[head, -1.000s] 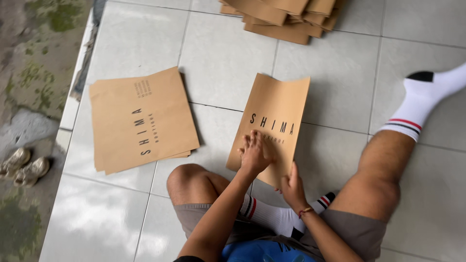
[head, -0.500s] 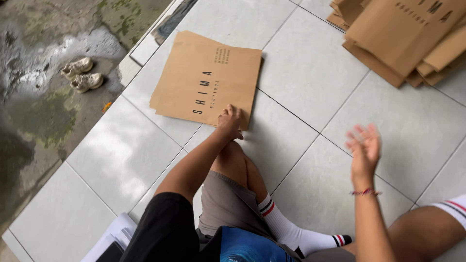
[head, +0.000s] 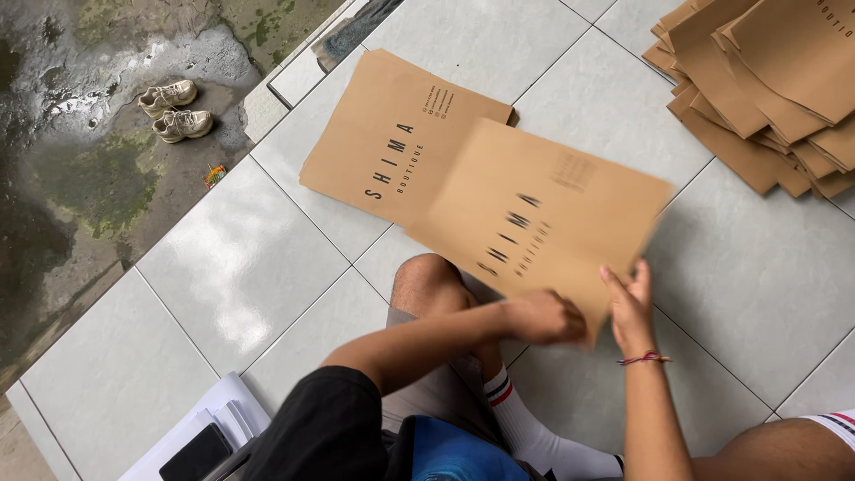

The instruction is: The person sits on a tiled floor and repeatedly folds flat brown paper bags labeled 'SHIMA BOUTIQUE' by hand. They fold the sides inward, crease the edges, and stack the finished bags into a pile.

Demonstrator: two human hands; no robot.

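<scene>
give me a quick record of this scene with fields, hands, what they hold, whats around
setting: person seated on a pale tiled floor, head view looking down
left hand: grips the near edge of a flat brown paper bag
right hand: fingers on the same bag's near edge, red thread bracelet at the wrist
bag state: lifted over the knee, blurred
left of it: flat stack of same bags on the tiles
upper right: loose pile of brown bags
off the tiles: pair of pale shoes on wet ground
lower left: white papers, dark phone

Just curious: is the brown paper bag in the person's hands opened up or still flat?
Flat. The paper bag shows as one thin, motion-blurred sheet, held at its near edge by the left hand and right hand.
</scene>
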